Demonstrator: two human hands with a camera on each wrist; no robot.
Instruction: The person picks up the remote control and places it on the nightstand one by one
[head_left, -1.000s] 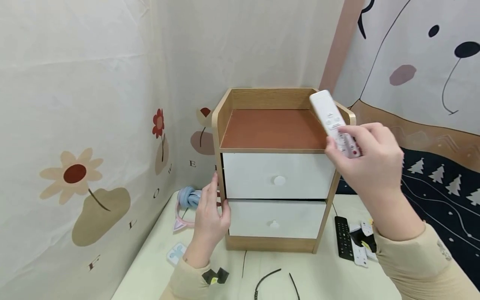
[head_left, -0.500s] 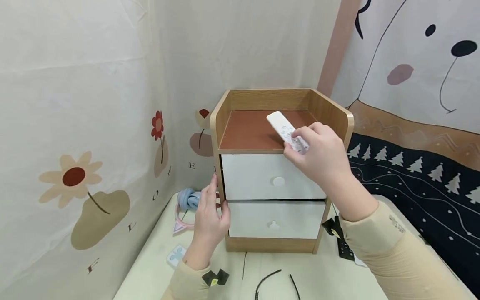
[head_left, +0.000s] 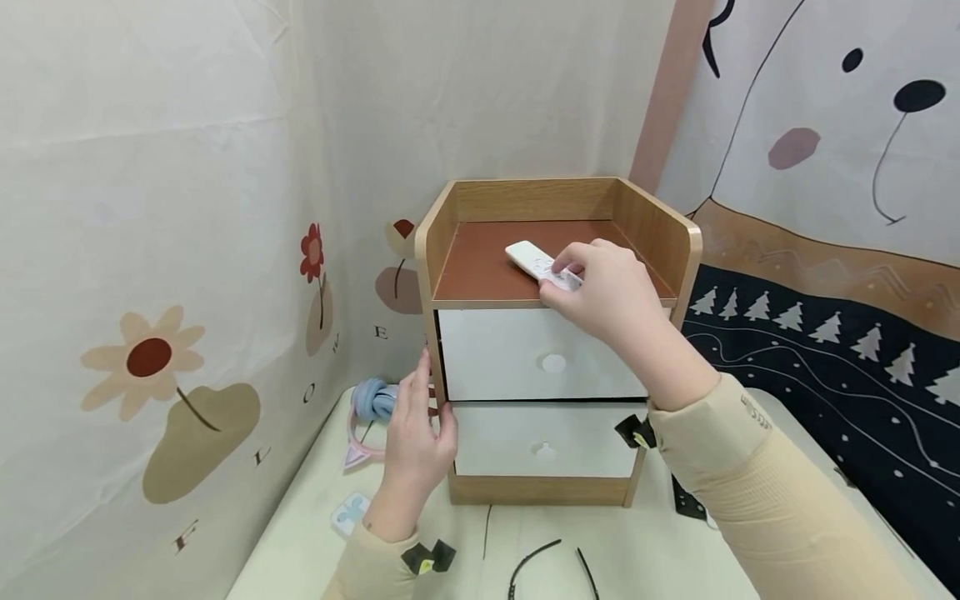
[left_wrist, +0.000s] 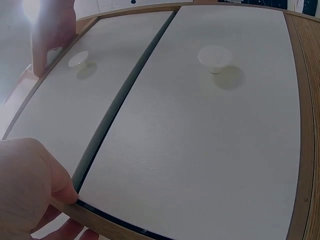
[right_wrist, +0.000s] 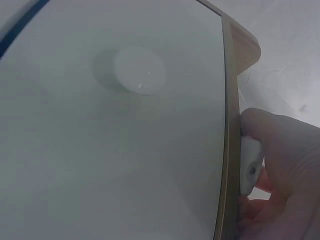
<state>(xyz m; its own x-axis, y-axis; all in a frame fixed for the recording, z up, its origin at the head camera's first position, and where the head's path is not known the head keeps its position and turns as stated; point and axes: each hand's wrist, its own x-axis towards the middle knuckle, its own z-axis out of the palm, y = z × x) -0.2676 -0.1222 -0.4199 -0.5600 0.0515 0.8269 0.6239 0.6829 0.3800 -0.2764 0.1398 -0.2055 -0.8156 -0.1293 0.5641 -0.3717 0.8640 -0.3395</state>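
Observation:
My right hand (head_left: 611, 292) pinches a white remote control (head_left: 529, 258) between thumb and fingers, low over the brown top shelf (head_left: 480, 271) of a small wooden cabinet. In the right wrist view, the remote's end (right_wrist: 251, 167) shows right at the shelf's front edge, beside the thumb. Its top face carries buttons, partly hidden by the fingers. Flat against the cabinet's left side lies my left hand (head_left: 416, 437), fingers straight, with the thumb at the front edge. Both white drawers, upper (head_left: 495, 354) and lower (head_left: 495, 442), are pushed in, each with a round knob.
Left of the cabinet lie a pink hoop with blue knotted cloth (head_left: 375, 400) and a small white-and-blue item (head_left: 350, 511). A black remote control (head_left: 686, 500) is partly behind my right sleeve. Thin black strips (head_left: 534, 552) lie in front. Printed cloth hangs behind.
The right hand has carried the white remote control leftward from the cabinet's right side and lowered it to the top shelf, tilting it flatter. The left hand has stayed in place.

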